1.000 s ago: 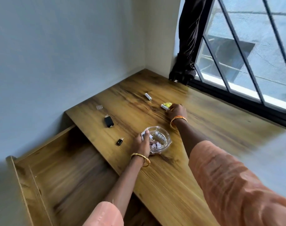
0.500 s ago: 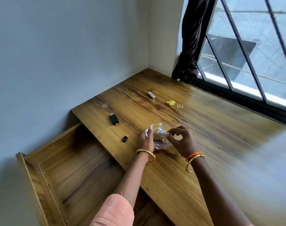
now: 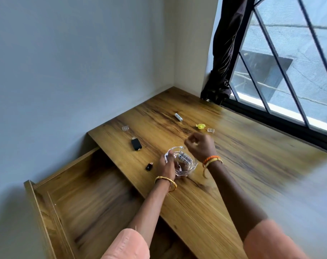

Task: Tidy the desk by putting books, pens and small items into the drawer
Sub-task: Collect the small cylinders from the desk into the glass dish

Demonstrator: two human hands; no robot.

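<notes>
My left hand (image 3: 167, 166) grips the near-left rim of the glass dish (image 3: 180, 161), thumb curled over the edge, pinning it to the desk (image 3: 205, 199). My right hand (image 3: 200, 146) hovers just past the dish's far rim with the fingers curled in; it is blurred, and I cannot tell whether anything is pinched inside them. Two white batteries (image 3: 185, 158) lie side by side in the dish, between my two hands. Taking the dish as the marker: a third battery (image 3: 178, 117) lies well beyond it toward the wall corner, its long axis slanting from far-left to near-right; the yellow wrapper (image 3: 200, 126) and a small clear cap (image 3: 211, 130) sit beyond and to the right, just past my right knuckles. My right hand is much the nearer to all three, so I judge that it should reach on, forearm stretched diagonally over the desk. The black adapter (image 3: 136, 144), a second clear cap (image 3: 125, 128) and a small black plug (image 3: 149, 166) lie left of the dish, and the open drawer (image 3: 52, 212) lies further left and lower, on my left arm's side.
</notes>
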